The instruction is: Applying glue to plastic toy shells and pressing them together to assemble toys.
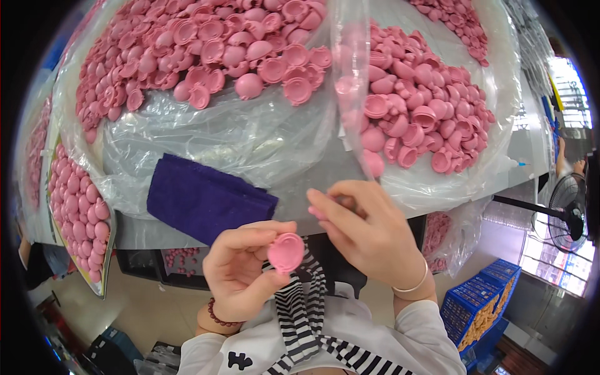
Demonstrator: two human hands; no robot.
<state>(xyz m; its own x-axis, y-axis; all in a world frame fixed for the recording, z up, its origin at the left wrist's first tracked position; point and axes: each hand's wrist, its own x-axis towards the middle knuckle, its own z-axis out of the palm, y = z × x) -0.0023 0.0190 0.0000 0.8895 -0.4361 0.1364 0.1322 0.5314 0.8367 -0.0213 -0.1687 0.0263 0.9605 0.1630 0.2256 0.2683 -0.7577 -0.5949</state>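
The left hand [240,272] pinches a pink cap [286,252] between thumb and fingers, hollow side up, near the body and below the table edge [156,232]. The right hand [369,234], just beside it, closes around a second pink piece [325,209], mostly hidden by the fingers. Far across the table, clear bags [250,137] hold heaps of caps [206,50], left and right; a purple cloth [206,199] lies at the near edge. Risks, as judged: the cap is gripped only at its rim over open floor, so a loosened pinch could drop it; the heaps sit near slack bag edges, and a tug could spill pieces.
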